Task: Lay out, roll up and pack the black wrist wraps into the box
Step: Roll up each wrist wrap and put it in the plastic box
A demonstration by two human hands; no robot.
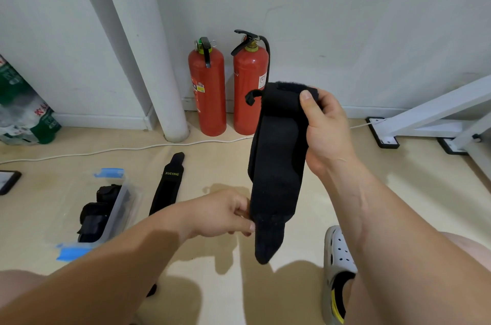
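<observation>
While at least two rolled black fabric wraps [94, 214] already sit in the clear plastic box [121, 202] with blue latches at floor left, packing looks only partly done. One long black wrist wrap [276, 165] hangs unrolled in the air, its top end gripped by the right hand [328, 128] and its lower edge pinched by the left hand [220, 214]. Another flat black wrap [168, 184], lettered XUEYING, lies just beside the box, apparently awaiting rolling.
</observation>
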